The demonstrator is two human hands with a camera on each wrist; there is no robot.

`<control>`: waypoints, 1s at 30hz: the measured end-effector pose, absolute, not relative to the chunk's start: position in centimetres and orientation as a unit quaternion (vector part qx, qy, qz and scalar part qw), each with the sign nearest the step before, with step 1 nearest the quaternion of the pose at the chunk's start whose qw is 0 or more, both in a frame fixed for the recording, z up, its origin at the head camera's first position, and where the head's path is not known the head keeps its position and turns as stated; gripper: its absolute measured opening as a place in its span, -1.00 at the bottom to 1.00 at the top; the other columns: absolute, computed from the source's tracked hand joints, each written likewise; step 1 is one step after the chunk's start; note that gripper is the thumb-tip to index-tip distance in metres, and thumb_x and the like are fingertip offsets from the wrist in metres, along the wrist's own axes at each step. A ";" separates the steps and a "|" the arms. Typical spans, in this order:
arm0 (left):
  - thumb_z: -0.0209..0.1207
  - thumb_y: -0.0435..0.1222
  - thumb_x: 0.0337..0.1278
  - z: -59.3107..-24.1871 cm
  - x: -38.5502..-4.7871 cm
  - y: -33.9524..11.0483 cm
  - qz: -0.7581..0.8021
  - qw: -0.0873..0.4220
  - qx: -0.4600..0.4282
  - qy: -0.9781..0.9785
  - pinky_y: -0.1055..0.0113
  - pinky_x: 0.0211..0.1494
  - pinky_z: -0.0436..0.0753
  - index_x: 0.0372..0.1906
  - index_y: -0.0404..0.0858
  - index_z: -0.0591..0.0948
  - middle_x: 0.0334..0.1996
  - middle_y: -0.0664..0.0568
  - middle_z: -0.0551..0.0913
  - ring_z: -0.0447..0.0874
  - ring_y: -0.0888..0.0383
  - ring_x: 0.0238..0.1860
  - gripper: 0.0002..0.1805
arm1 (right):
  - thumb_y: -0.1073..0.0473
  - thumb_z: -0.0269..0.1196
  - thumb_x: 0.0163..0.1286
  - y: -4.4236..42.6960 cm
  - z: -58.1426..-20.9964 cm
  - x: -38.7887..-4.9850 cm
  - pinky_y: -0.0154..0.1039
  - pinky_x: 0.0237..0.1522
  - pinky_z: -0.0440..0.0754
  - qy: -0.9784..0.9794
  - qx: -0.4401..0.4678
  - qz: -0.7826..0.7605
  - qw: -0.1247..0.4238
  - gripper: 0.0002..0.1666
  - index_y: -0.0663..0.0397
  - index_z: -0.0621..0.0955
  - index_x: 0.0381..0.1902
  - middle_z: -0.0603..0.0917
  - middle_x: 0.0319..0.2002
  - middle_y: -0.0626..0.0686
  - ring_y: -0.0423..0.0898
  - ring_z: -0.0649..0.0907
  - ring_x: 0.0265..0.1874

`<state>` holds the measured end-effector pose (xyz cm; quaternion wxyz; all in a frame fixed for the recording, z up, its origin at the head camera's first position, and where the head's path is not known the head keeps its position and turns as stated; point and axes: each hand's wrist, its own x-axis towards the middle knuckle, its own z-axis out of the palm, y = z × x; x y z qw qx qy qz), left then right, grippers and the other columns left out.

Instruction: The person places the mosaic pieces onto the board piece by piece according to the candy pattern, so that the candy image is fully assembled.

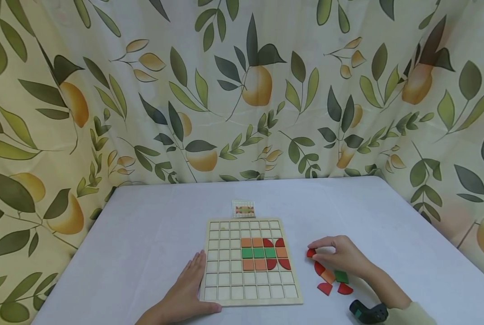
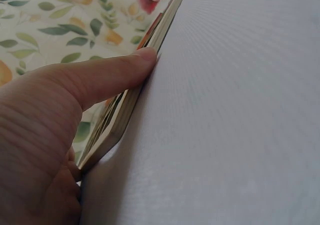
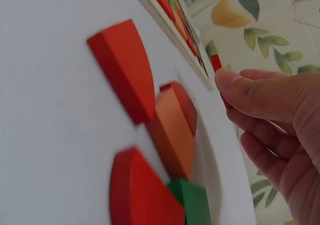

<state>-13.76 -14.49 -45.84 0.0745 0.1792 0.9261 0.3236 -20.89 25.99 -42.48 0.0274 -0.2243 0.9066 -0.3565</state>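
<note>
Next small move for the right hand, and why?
I'd probably carry the small flat red piece to the bare cells left of the flat coloured tiles on the gridded pale wooden board. The right hand pinches it; the small printed card seems to show red at both ends, the tiles only at the right. Exact cell: unclear.

My head camera looks forward and down over the whole grid board (image 1: 222, 280); my left wrist's looks close along its near edge; my right wrist's, right of it, shares the loose tiles (image 3: 122, 67) with the head view, closer.
</note>
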 end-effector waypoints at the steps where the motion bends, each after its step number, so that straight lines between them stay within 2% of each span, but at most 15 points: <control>1: 0.25 0.36 -0.41 -45.8 -13.8 -14.5 0.324 0.075 0.179 0.926 -0.05 0.35 -0.18 0.40 -0.44 -0.15 0.41 -0.24 -0.14 -0.29 -0.06 0.41 0.41 | 0.13 0.36 0.13 25.7 -42.4 -21.0 -0.14 -0.16 0.60 0.905 -0.227 -0.358 0.025 -0.71 0.10 0.69 -0.17 0.69 -0.24 -0.08 -0.09 0.63 -0.17; 9: 0.26 0.35 -0.41 -45.7 -13.8 -14.5 0.322 0.076 0.181 0.926 -0.03 0.35 -0.18 0.39 -0.46 -0.14 0.41 -0.25 -0.12 -0.27 -0.06 0.41 0.41 | 0.20 0.36 0.12 22.7 -42.1 -21.5 -0.03 -0.10 0.56 0.901 -0.225 -0.370 0.009 -0.70 0.12 0.69 -0.15 0.69 -0.20 -0.04 -0.04 0.62 -0.13; 16: 0.25 0.36 -0.42 -45.7 -13.8 -14.5 0.319 0.077 0.181 0.927 -0.02 0.36 -0.19 0.39 -0.46 -0.14 0.41 -0.24 -0.13 -0.28 -0.05 0.41 0.41 | 0.12 0.37 0.09 20.6 -41.8 -22.1 0.03 -0.09 0.54 0.892 -0.237 -0.385 0.010 -0.65 0.12 0.69 -0.15 0.70 -0.21 -0.04 -0.02 0.62 -0.12; 26: 0.25 0.36 -0.43 -45.7 -13.8 -14.4 0.319 0.075 0.181 0.928 -0.01 0.36 -0.18 0.40 -0.45 -0.15 0.41 -0.22 -0.13 -0.29 -0.03 0.41 0.42 | 0.11 0.37 0.11 17.5 -41.9 -23.0 0.02 -0.08 0.54 0.884 -0.265 -0.385 0.010 -0.66 0.13 0.69 -0.15 0.70 -0.23 -0.05 -0.05 0.63 -0.14; 30: 0.26 0.36 -0.43 -45.7 -13.8 -14.4 0.321 0.074 0.179 0.927 -0.01 0.36 -0.17 0.40 -0.44 -0.14 0.41 -0.21 -0.12 -0.28 -0.03 0.41 0.42 | 0.15 0.37 0.11 16.3 -42.1 -23.3 -0.05 -0.15 0.58 0.876 -0.286 -0.388 0.007 -0.69 0.14 0.70 -0.18 0.71 -0.25 -0.05 -0.09 0.63 -0.20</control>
